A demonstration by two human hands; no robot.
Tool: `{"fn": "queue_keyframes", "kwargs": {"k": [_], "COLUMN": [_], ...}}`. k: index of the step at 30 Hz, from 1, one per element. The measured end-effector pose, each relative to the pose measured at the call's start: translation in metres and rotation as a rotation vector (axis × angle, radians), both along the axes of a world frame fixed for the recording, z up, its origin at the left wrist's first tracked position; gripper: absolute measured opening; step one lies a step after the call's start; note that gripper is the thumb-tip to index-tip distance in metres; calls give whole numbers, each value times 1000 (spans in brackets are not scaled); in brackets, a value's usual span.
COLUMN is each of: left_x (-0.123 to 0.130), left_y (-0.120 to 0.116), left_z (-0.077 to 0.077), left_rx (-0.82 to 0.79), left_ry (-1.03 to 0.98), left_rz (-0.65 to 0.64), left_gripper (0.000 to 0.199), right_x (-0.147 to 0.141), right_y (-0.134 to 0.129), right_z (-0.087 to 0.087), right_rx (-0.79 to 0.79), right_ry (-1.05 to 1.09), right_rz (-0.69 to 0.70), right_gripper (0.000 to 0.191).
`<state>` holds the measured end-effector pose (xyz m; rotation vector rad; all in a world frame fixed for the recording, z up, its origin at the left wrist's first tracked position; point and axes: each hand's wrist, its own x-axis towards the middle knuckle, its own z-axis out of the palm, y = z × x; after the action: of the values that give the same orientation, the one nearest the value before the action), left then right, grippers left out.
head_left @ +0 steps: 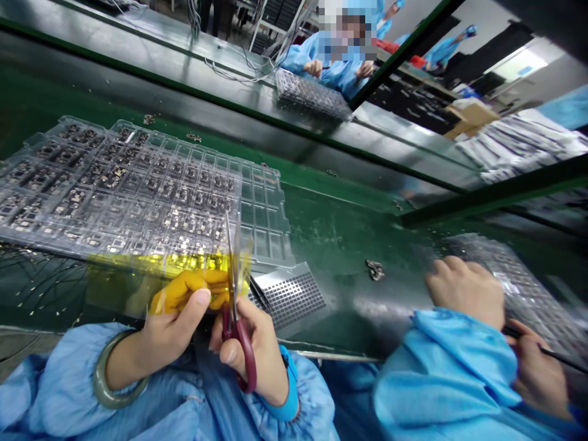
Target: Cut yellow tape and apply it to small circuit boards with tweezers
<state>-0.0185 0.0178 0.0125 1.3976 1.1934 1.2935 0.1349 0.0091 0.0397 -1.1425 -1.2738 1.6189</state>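
Near edge of the desk (349,318): scissors (233,288) and yellow film (119,285).
Left hand (177,315) pinches the film; right hand (260,346) grips the scissors, blades slightly parted.

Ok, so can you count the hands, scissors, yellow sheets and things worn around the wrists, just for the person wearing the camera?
Hands: 2 (left hand and right hand)
Scissors: 1
Yellow see-through sheet: 1
Things around wrists: 2 (green bangle and blue wristband)
Total: 6
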Motion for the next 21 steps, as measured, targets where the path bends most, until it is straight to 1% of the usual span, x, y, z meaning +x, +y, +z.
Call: {"fn": "queue_keyframes", "kwargs": {"k": [9, 13, 16, 21], "left_x": [0, -1, 0, 1], "left_y": [0, 2, 3, 1], "left_z": [-1, -1, 0, -1], "left_rx": [34, 81, 106, 99], "left_ry": [8, -8, -15, -8], "left_rz": [-44, -57, -51, -40], "left_gripper": [22, 21, 20, 20], "right_x": [0, 2, 2, 2], "right_y": [1, 0, 0, -1], "right_z": [-2, -4, -5, -5], "right_rx": [-17, -35, -44, -55], "right_ry": [-10, 2, 20, 20], "right_rz": [-27, -31, -26, -31], "right_gripper": [67, 66, 66, 66]}}
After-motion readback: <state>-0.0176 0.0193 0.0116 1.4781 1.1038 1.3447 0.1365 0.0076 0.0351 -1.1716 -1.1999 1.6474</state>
